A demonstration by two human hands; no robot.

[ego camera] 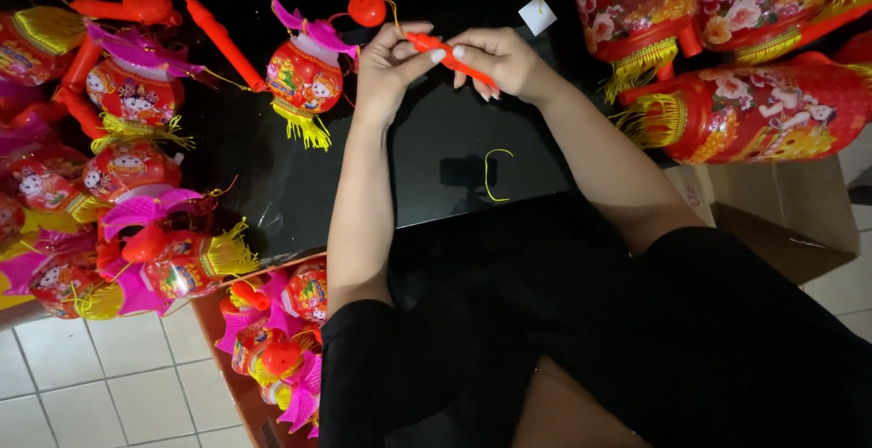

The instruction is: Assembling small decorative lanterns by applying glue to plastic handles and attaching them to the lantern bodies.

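Head view: red stick (450, 57) pinched between left hand (389, 66) and right hand (501, 59).

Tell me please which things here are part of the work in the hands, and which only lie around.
In hand:
- red stick, pinched by left hand and right hand
- red heart, tied to it by yellow cord
- small lantern beside it

Lying about:
- lantern pile
- big lanterns
- cardboard box
- loose yellow string
- white tag

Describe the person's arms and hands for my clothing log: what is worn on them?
Both forearms are bare; short black sleeves end near the elbows. The left hand and right hand wear no gloves, rings or watch that I can see. The fingernails look pale-painted.
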